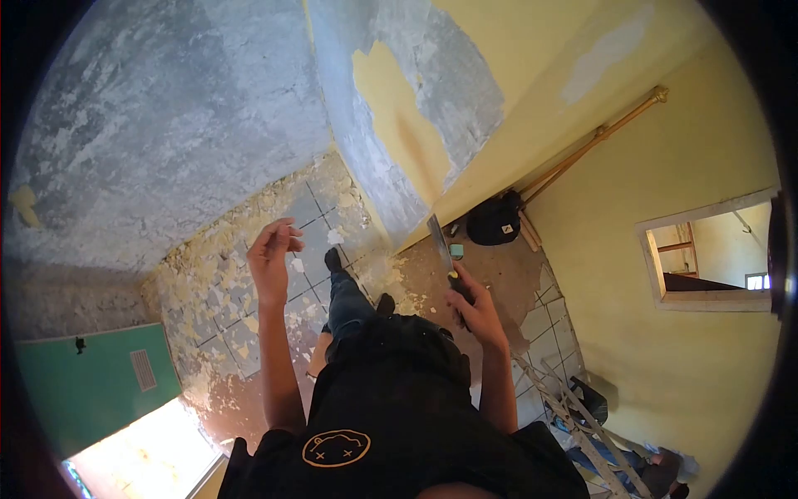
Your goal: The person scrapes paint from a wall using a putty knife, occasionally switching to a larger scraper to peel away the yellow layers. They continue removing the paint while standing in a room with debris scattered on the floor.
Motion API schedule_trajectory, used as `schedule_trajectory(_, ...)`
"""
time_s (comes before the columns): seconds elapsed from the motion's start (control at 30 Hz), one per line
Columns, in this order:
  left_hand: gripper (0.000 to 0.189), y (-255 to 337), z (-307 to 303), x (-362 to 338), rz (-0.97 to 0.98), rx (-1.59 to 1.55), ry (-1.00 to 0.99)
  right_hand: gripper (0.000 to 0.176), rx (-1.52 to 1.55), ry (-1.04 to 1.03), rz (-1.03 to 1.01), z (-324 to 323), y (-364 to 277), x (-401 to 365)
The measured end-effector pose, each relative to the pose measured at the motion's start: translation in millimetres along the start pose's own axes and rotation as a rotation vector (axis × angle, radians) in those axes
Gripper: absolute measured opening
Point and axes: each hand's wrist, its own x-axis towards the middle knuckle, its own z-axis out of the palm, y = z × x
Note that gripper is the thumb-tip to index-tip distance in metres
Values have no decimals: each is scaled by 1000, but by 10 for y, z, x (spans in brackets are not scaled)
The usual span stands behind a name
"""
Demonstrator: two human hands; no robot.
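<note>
My right hand (pixel 478 308) is closed around the dark handle of a scraper (pixel 441 243), whose long metal blade points up and away from me. The blade's tip appears close to the lower edge of a jutting wall (pixel 411 137), where yellow paint is partly stripped to grey plaster; whether it touches cannot be made out. My left hand (pixel 273 254) is raised over the floor, fingers loosely bent and apart, with nothing visible in it. Behind it is the large bare grey wall (pixel 183 108).
Paint flakes (pixel 224 283) litter the tiled floor. A black bag (pixel 495 220) and a small teal object (pixel 456 249) lie by the wall base, near long wooden poles (pixel 594 137). At lower right stands a ladder (pixel 586 432). A green door (pixel 91 374) is at left.
</note>
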Motion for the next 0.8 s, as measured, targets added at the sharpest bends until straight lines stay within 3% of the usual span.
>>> schedule_trajectory(0.2,18,-225,6,-361,-178,-41,-22,54,-165,2,-126,35,-285,195)
schedule_trajectory(0.27,18,-219,74,-454,-199,-60,-28,54,-234,140,-219,56,-278,242)
schedule_trajectory(0.47,20,-364,194,-620,-233,-66,-164,53,-67,67,-167,192,-527,36)
schedule_trajectory(0.63,30,-341,345,-654,-205,28,-283,53,-204,25,-186,315,-329,24)
schedule_trajectory(0.73,45,-84,491,-625,-120,29,-307,54,-163,-101,-76,420,-261,-80)
schedule_trajectory(0.8,43,-278,454,-566,-93,39,-370,54,-132,-400,38,422,-154,-111)
